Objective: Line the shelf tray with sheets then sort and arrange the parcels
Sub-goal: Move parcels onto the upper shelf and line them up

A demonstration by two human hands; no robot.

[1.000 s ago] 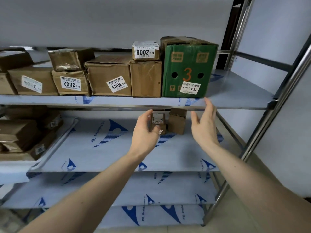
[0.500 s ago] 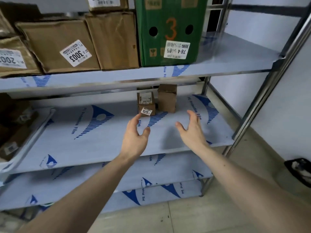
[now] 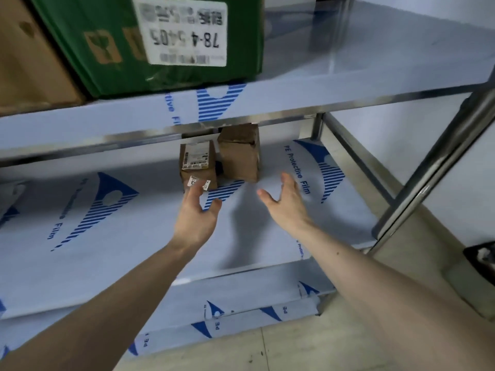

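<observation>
Two small brown parcels stand at the back of the middle shelf (image 3: 107, 250), which is lined with a blue-printed protective film sheet. The left parcel (image 3: 198, 164) carries white labels; the right parcel (image 3: 239, 153) is plain and taller. My left hand (image 3: 197, 212) hovers just in front of the labelled parcel, fingers spread, holding nothing. My right hand (image 3: 286, 202) reaches in to the right of the plain parcel, fingers straight, also holding nothing. Neither hand touches a parcel.
A green box (image 3: 160, 41) with a white label and a brown carton (image 3: 29, 62) sit on the upper shelf (image 3: 348, 73). A steel upright (image 3: 439, 156) rises at the right. Lower film-covered shelves (image 3: 241, 303) lie beneath. A dark object (image 3: 482, 258) rests on the floor.
The view has dropped and moved closer to the middle shelf. Both hands have come down from the upper shelf edge and reached in toward the two small parcels.
</observation>
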